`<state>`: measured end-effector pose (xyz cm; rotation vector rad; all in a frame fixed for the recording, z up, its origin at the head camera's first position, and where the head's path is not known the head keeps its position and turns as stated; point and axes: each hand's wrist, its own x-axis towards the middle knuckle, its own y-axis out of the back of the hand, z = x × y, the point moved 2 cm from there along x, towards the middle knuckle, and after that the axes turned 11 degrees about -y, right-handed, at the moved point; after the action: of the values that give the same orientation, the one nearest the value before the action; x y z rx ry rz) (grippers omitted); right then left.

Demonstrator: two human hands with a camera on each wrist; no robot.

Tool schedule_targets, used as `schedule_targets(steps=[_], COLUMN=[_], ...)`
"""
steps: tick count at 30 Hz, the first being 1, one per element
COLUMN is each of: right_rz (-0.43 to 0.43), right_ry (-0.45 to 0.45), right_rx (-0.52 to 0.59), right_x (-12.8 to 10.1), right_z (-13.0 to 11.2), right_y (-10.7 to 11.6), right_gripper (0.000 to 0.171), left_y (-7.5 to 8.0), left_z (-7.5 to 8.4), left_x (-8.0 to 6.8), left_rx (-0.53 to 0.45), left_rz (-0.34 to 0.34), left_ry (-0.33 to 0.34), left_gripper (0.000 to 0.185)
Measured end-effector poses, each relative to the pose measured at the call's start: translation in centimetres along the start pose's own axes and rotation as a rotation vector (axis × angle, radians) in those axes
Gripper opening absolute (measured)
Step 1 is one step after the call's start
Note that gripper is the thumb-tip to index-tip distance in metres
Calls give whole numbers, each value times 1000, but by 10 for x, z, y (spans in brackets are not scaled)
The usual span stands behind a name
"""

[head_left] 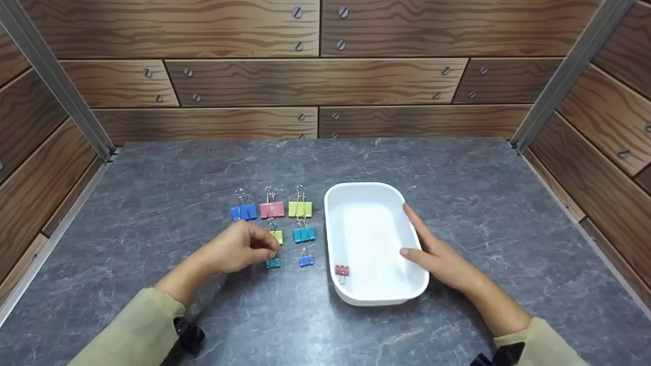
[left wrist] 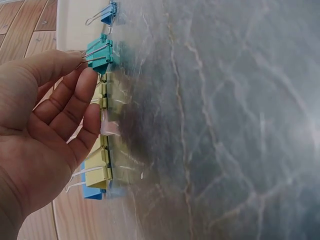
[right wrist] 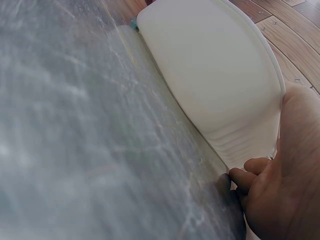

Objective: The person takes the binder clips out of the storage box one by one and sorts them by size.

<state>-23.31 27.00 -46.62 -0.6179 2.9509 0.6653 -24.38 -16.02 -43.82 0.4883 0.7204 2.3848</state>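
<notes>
My left hand (head_left: 238, 248) pinches a small teal binder clip (left wrist: 101, 56) by its wire handles, between thumb and fingertips. Just beyond those fingers lies a small yellow binder clip (head_left: 277, 237), partly hidden by the hand. My right hand (head_left: 441, 260) grips the right side of a white plastic tub (head_left: 329, 244), thumb over the rim and fingers along the outer wall. Inside the tub, at its near left corner, is a small dark pink binder clip (head_left: 342, 270). A small blue binder clip (head_left: 305, 261) lies between the left hand and the tub.
Large blue (head_left: 244, 211), pink (head_left: 272, 210) and yellow (head_left: 300, 209) binder clips form the back row, left of the tub. A medium teal-blue clip (head_left: 304, 234) sits in front of the yellow one. Wood-patterned panels (head_left: 244, 84) enclose the grey marbled table (head_left: 473, 193) at the back and sides.
</notes>
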Motion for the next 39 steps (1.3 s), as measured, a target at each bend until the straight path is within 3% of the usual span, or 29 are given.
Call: schedule_targets(steps=[27, 34, 39], right_rz=[1, 2, 7], right_ry=[10, 8, 6], right_rx=[-6, -9, -14], right_x=[0, 0, -1], right_z=[-1, -1, -1], right_y=[0, 0, 0], right_gripper=[89, 88, 88], left_y=[4, 14, 21], left_z=[-3, 8, 27], left_x=[-1, 1, 9], left_rx=[29, 91, 123], left_rz=[4, 26, 51], left_ry=[7, -29, -48], left_gripper=[13, 13, 13])
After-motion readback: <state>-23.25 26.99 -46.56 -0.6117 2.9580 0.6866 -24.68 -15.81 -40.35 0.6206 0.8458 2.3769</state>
